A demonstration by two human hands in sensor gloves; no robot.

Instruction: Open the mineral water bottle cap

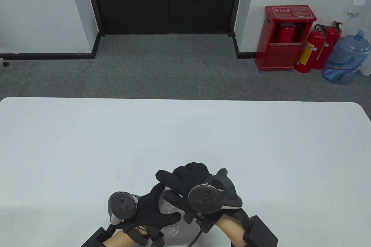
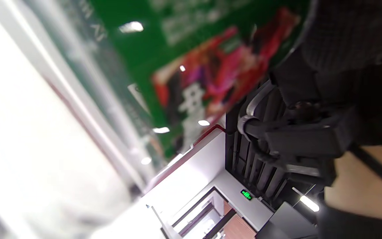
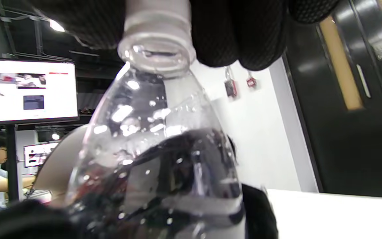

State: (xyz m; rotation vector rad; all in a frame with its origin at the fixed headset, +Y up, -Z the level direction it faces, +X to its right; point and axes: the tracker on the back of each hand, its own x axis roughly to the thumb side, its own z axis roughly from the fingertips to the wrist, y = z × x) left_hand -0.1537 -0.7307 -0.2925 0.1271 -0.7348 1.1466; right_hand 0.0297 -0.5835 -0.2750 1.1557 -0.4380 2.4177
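Observation:
A clear plastic water bottle (image 1: pixel 168 209) sits between my two hands near the table's front edge, mostly hidden by the gloves. My left hand (image 1: pixel 155 210) grips its body; the green label (image 2: pixel 191 66) fills the left wrist view, blurred. My right hand (image 1: pixel 181 184) covers the top from above. In the right wrist view my fingers (image 3: pixel 240 36) wrap the white cap (image 3: pixel 158 15) above the neck ring, and the clear shoulder of the bottle (image 3: pixel 158 149) shows below with water inside.
The white table (image 1: pixel 185 137) stretches away in front of the hands. Beyond it lie grey carpet, a dark double door (image 1: pixel 165 1), a red extinguisher cabinet (image 1: pixel 285 38), two extinguishers (image 1: pixel 314 48) and a blue water jug (image 1: pixel 346 58).

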